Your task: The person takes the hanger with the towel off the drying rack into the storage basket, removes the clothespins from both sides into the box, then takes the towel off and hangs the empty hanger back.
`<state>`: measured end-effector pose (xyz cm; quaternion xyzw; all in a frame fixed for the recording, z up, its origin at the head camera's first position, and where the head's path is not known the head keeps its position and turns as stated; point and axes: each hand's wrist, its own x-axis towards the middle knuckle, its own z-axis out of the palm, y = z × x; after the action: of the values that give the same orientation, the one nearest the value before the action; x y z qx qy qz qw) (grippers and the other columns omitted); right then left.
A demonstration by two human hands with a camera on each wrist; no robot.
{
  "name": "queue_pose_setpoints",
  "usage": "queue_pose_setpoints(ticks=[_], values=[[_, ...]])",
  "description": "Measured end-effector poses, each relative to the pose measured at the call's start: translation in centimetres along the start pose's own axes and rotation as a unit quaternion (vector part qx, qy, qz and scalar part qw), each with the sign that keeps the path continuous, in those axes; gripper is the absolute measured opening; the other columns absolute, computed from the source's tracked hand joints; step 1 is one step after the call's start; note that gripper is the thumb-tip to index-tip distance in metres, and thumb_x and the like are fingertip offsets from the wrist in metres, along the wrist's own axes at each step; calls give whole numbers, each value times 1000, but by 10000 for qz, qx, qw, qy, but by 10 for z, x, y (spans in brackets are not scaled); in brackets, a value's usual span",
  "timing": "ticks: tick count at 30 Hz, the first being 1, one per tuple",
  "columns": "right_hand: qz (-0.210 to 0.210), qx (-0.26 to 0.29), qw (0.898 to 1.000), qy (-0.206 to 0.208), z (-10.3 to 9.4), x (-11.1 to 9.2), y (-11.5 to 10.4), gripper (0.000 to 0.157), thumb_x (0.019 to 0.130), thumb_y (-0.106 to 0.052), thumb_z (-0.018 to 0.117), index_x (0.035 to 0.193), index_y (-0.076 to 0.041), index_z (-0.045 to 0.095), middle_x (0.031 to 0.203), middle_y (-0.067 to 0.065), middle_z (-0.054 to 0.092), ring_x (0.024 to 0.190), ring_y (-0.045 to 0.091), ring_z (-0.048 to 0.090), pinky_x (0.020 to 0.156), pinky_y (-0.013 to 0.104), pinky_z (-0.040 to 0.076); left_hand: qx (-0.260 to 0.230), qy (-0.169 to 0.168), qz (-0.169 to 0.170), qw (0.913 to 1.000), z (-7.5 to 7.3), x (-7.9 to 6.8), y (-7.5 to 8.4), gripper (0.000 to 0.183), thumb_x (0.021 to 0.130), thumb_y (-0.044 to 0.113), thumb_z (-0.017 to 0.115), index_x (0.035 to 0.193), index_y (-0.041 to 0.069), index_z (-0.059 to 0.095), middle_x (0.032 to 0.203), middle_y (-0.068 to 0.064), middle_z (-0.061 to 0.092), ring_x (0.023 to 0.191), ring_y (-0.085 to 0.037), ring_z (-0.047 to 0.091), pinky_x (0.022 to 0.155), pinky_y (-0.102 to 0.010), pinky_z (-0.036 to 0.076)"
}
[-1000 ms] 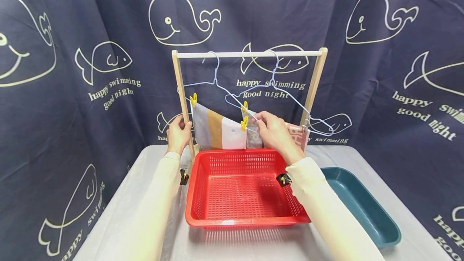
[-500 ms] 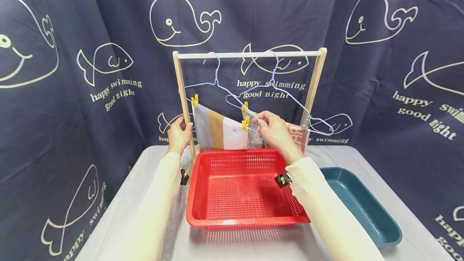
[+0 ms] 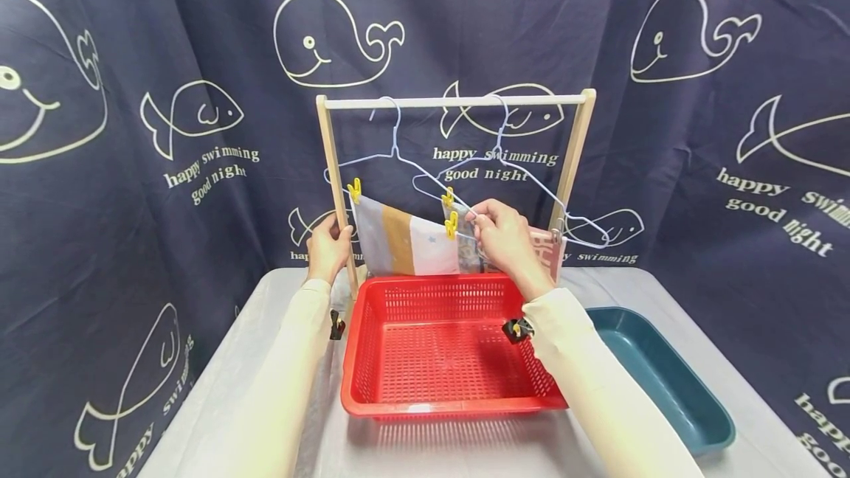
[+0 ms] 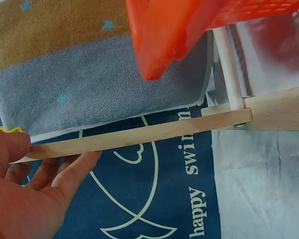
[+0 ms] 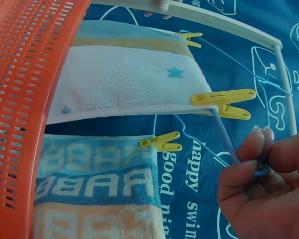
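My left hand point(image 3: 327, 248) grips the left wooden post point(image 4: 139, 137) of the drying rack, thumb on one side and fingers on the other. The right hand point(image 3: 502, 243) pinches the right corner of a light blue hanger point(image 3: 395, 156), which hooks over the rack's white bar point(image 3: 458, 102). A grey, brown and white striped towel point(image 3: 397, 240) hangs from this hanger by a yellow clothespin point(image 5: 224, 103) near the right hand and another clothespin point(image 3: 355, 189) at the left. Behind, a patterned towel point(image 5: 97, 184) hangs from a second blue hanger point(image 3: 499, 156), partly hidden by the right hand.
A red plastic basket point(image 3: 425, 408) stands in front of the rack, close below the towels. To the right, a teal tray point(image 3: 664, 367) lies partly under the right sleeve. A dark blue curtain point(image 3: 465, 21) with white fish drawings surrounds the white-covered table point(image 3: 219, 397).
The right hand has drawn the near hanger's corner slightly to the right, and the striped towel has shifted a little with it. The left hand stays on the post.
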<state>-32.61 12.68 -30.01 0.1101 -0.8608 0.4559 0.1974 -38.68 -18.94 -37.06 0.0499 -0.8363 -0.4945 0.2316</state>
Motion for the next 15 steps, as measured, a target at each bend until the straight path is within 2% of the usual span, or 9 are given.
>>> queue_pose_setpoints(ticks=[6, 10, 15], values=[[-153, 19, 9994, 302, 0, 2, -3, 19, 101, -11, 53, 103, -9, 71, 74, 7, 65, 66, 21, 58, 64, 35, 43, 82, 14, 11, 10000, 0, 2, -3, 41, 103, 22, 61, 143, 12, 60, 118, -20, 73, 101, -35, 71, 81, -46, 61], [-74, 264, 9990, 365, -4, 2, -7, 19, 103, -10, 53, 104, -7, 72, 75, 9, 65, 64, 20, 59, 63, 34, 44, 40, -9, -31, 10000, 0, 2, -4, 44, 103, 22, 61, 145, 12, 59, 121, -21, 72, 104, -36, 72, 83, -46, 60], [-90, 239, 9983, 526, -9, 1, -8, 19, 104, -12, 54, 104, -8, 72, 78, 11, 66, 68, 19, 60, 74, 33, 45, 28, -60, -46, 10000, -2, 1, -3, 45, 102, 23, 63, 146, 13, 58, 122, -21, 72, 106, -37, 71, 87, -48, 59]])
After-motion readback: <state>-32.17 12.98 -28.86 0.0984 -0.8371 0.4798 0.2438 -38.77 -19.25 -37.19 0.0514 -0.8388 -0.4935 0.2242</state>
